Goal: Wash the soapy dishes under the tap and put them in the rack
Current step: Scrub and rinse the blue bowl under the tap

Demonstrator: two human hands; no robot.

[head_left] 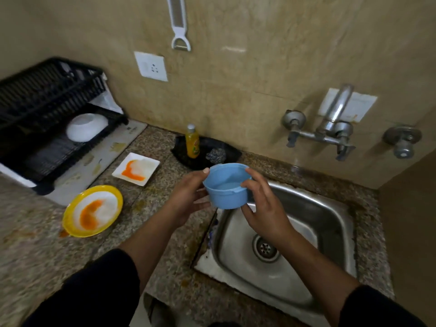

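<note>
Upright, blue bowl (227,197) mouth up, over sink (330,210) edge, left hand (186,198) and right hand (265,208) gripping opposite sides.

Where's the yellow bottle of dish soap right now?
In the head view, the yellow bottle stands upright on a black tray against the wall, left of the tap, with a steel scrubber just to its right.

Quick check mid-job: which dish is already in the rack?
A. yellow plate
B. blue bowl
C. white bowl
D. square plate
C: the white bowl sits in the rack, while the yellow plate and square plate lie on the counter, and the left hand and right hand hold the blue bowl.
</note>
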